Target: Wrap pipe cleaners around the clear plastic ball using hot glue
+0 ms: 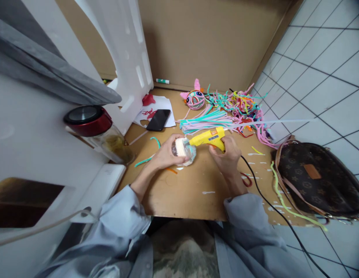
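Observation:
My left hand (170, 152) is closed around a small rounded piece (183, 150), clear at the sides, with a cream-coloured ribbed band and some pale teal on it. In my right hand (229, 156) is a yellow glue gun (206, 137), its fingers wrapped round the handle. The gun's nozzle points left and meets the piece or lies right at it; contact is hard to make out. From the gun's back end a long translucent glue stick (272, 121) sticks out to the right. The black cord (263, 197) runs down past my right forearm.
Behind my hands lie a bundle of pink and teal pipe cleaners (205, 121), a tangled heap (243, 104) and a pink-eared ball figure (195, 98). A phone (158, 119) rests on paper at left, near a glass bottle (109, 141). At right sits a brown handbag (321, 177).

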A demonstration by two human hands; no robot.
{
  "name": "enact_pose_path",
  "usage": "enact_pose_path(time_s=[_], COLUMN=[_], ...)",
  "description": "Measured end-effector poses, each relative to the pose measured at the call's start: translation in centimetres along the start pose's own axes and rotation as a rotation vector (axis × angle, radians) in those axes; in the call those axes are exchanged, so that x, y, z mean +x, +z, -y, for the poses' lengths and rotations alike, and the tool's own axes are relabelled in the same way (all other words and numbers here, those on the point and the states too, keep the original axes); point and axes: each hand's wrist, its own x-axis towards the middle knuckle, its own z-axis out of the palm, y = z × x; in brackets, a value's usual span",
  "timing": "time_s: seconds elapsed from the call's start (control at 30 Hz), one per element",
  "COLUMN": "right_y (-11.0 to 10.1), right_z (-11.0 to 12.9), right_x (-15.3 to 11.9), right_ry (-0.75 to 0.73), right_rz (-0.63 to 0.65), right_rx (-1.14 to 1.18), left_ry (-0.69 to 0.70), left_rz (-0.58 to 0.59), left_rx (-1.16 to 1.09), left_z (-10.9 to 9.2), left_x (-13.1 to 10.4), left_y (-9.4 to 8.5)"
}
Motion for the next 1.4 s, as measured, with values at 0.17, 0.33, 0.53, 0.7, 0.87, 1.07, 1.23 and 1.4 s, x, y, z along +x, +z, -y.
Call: enact_pose_path(time_s=[0.17, 0.33, 0.53, 0.7, 0.87, 1.07, 1.23, 1.4], right_y=[0.0, 0.1, 0.2, 0.2, 0.2, 0.3, 0.5, 0.2], right_z=[0.0, 0.0, 0.0, -0.1, -0.1, 0.1, -0.5, -1.9], right_x=[0.0, -0.1, -0.2, -0.2, -0.1, -0.1, -0.2, -0.4], right_ry=[-0.017, 0.016, 0.067, 0.051, 0.092, 0.215, 0.506, 0.674], right_rz=[-0.013, 0.006, 0.040, 0.016, 0.036, 0.087, 0.286, 0.643], right_rx=[-0.022, -0.033, -0.009, 0.044, 0.017, 0.021, -0.166, -0.416], left_ry=[0.000, 0.004, 0.007, 0.009, 0.008, 0.002, 0.018, 0.033], left_rz=[0.001, 0.002, 0.002, -0.001, 0.004, 0.004, -0.012, -0.014], left_rx=[0.000, -0.005, 0.016, 0.023, -0.001, 0.011, 0.047, 0.070], left_z=[0.1, 0.2, 0.3, 0.3, 0.0, 0.0, 0.2, 0.3], left_x=[0.0, 0.0, 0.0, 0.0, 0.0, 0.0, 0.1, 0.1], left_y=[0.0, 0.1, 0.0, -0.1, 0.0, 0.0, -0.1, -0.1])
